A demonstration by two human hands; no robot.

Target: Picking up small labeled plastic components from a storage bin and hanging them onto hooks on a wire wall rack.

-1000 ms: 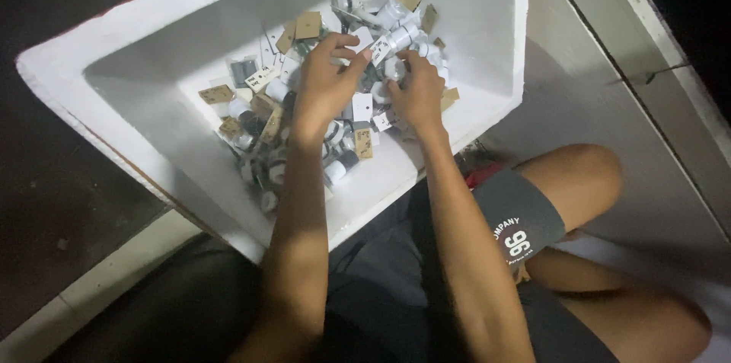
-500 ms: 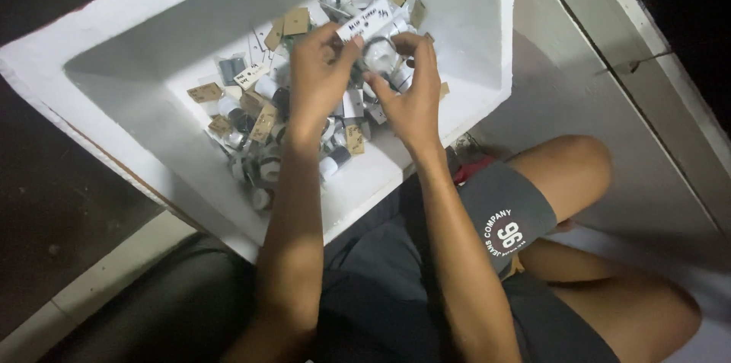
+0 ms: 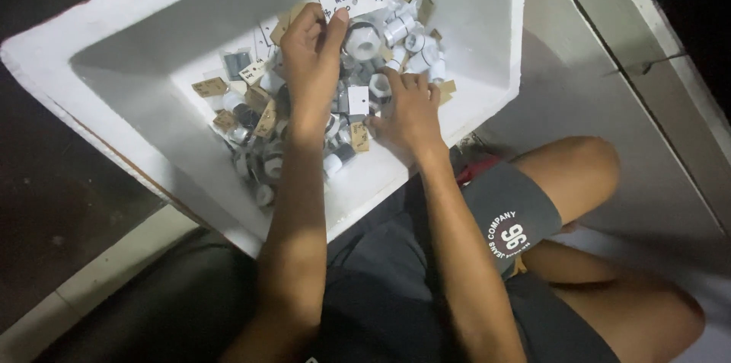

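Fingers of my left hand [image 3: 308,54] pinch a white paper label [image 3: 352,3] with handwriting, lifted above the heap. My right hand [image 3: 409,111] lies spread and released on the white and grey tape rolls [image 3: 373,43], just below. Brown card tags [image 3: 211,88] scatter leftward inside the white foam box [image 3: 122,35]

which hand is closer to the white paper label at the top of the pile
Left. The left hand pinches the white paper label at its fingertips; the right hand rests lower on the pile, apart from it.
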